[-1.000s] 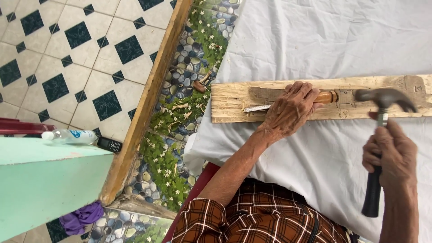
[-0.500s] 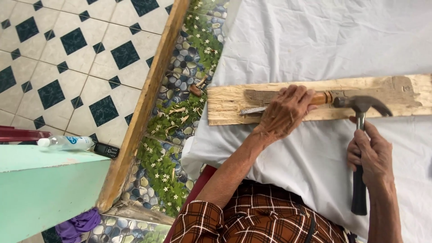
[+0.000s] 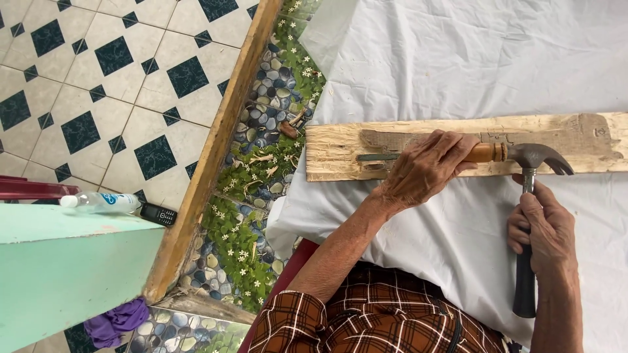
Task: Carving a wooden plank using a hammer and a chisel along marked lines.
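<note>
A rough wooden plank [image 3: 333, 149] lies across a white cloth [image 3: 458, 59]. My left hand [image 3: 424, 170] grips a chisel [image 3: 485, 153] with an orange-brown wooden handle; its metal blade [image 3: 377, 157] lies flat along the plank and points left. My right hand [image 3: 548, 233] holds a claw hammer [image 3: 531, 157] by its black grip, and the steel head touches the butt end of the chisel handle. A shallow darker recess is cut into the plank's face around the chisel.
Left of the cloth runs a wooden beam [image 3: 216, 140], with pebble-and-flower patterned flooring [image 3: 261, 189] beside it and white tiles with dark diamonds [image 3: 104, 72]. A plastic bottle [image 3: 98, 202] and a small black phone [image 3: 157, 214] lie by a green surface [image 3: 65, 261]. A purple rag [image 3: 118, 321] lies below.
The hammer has swung left and down from beyond the chisel's end until its head meets the handle. My left hand has kept the chisel in place on the plank.
</note>
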